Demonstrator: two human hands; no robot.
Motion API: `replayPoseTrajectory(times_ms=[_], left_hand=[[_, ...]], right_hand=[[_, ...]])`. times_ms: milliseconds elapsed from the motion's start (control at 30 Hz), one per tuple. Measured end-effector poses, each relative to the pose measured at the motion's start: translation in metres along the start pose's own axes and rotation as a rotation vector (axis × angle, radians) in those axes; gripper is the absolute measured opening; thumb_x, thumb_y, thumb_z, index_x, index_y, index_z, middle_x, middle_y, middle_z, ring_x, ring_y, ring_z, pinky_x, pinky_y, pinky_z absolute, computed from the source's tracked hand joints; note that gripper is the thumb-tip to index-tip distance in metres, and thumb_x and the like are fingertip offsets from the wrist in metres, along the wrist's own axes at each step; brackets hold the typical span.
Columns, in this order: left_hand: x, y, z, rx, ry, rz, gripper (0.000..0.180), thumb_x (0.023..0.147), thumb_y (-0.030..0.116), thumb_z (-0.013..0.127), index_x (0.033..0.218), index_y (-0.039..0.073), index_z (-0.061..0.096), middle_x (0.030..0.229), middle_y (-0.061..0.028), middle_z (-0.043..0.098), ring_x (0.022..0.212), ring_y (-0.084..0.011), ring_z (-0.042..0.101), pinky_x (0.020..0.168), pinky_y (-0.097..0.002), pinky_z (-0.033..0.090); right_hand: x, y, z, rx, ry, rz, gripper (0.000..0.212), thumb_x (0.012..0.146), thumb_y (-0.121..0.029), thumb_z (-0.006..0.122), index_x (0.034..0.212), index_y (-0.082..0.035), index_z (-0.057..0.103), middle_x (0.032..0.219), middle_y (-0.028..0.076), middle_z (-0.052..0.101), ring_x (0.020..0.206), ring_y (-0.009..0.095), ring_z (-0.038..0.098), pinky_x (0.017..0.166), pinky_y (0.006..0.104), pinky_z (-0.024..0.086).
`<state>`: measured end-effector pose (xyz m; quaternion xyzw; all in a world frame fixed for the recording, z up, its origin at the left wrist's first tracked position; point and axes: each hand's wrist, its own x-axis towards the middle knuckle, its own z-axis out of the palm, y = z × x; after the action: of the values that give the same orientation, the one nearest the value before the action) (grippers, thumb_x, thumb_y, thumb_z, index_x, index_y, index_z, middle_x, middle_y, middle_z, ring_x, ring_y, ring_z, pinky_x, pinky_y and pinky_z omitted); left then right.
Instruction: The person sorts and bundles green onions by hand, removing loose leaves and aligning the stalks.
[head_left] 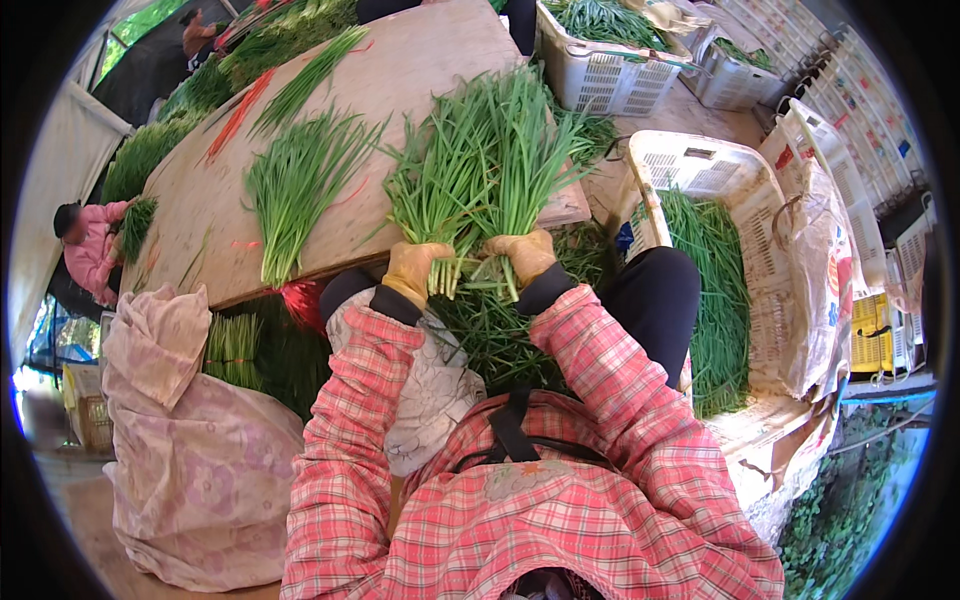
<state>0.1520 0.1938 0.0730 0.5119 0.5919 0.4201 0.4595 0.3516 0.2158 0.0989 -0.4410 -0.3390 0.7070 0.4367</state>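
Two bunches of long green leaves lie side by side straight ahead of the person, over the near right part of the board (410, 75) — stalk ends toward the lap, leaf tips pointing away. The left hand (416, 268), in a tan glove, is curled closely around the base of the left bunch (425, 190); the right hand (523, 255), gloved alike, is wrapped around the base of the right bunch (522, 150). Fingers on both are bent in, with little gap to see, and pale stalk ends poke out just below the grips, in the space between the two hands. The long axes run nearly parallel, away from the body, the right bunch leaning a little rightward at its tips. The hands sit level with each other, near but apart, at the board's front edge, so each is nearest its own bunch; higher up the leaves overlap, and where one bunch stops and the other begins I cannot tell. To the left, nearer the left hand, a separate bunch (300, 190) lies on the board with its stalks also toward the person. Loose greens (515, 340) lie below the hands, and on the right hand's side stands a white crate (765, 290) of more leaves.
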Motion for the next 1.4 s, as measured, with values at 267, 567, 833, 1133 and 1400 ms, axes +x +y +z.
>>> replayPoseTrajectory(times_ms=[267,567,833,1133,1400], left_hand=[[0.021,0.002,-0.033,-0.431,0.123,-0.534,0.014,0.076,0.005,0.06,0.087,-0.003,0.058,0.07,-0.0162,0.061,0.051,-0.0233,0.058,0.041,-0.0323,0.047],[0.003,0.017,-0.062,-0.293,0.163,-0.255,0.027,0.075,0.014,0.065,0.094,-0.004,0.057,0.078,-0.016,0.063,0.06,-0.0224,0.061,0.052,-0.0317,0.051],[-0.084,0.083,-0.013,0.444,0.42,0.375,0.048,0.079,0.002,0.061,0.122,-0.006,0.042,0.105,-0.0136,0.058,0.091,-0.0171,0.058,0.081,-0.0294,0.046],[-0.122,0.056,0.127,-0.61,-0.543,0.03,0.057,0.086,0.013,0.057,0.133,-0.002,0.03,0.119,-0.009,0.05,0.104,-0.0154,0.051,0.089,-0.0299,0.042],[-0.127,0.048,0.14,-0.347,-0.647,0.008,0.076,0.078,0.009,0.065,0.137,0.002,0.017,0.121,-0.0103,0.045,0.104,-0.0165,0.05,0.089,-0.0308,0.043]], right_hand=[[-0.022,-0.076,-0.08,-0.109,-0.058,-0.161,0.026,0.068,-0.008,0.06,0.088,0.007,0.064,0.067,0.011,0.062,0.048,0.017,0.053,0.043,0.0272,0.043],[-0.057,-0.131,-0.133,-0.044,-0.122,-0.393,0.046,0.064,-0.02,0.065,0.099,0.007,0.053,0.077,0.014,0.062,0.054,0.018,0.058,0.047,0.0297,0.05],[-0.104,-0.109,-0.099,0.074,-0.125,-0.342,0.066,0.061,-0.002,0.068,0.12,0.005,0.04,0.079,0.013,0.06,0.068,0.018,0.061,0.061,0.0293,0.052],[-0.121,-0.039,-0.078,-0.122,-0.106,0.0,0.039,0.064,0.002,0.072,0.1,0.002,0.057,0.085,0.011,0.064,0.064,0.02,0.061,0.059,0.0302,0.052],[-0.123,-0.001,-0.086,-0.199,-0.066,-0.004,0.055,0.064,0.004,0.073,0.111,-0.002,0.046,0.094,0.009,0.062,0.08,0.018,0.06,0.072,0.0323,0.051]])
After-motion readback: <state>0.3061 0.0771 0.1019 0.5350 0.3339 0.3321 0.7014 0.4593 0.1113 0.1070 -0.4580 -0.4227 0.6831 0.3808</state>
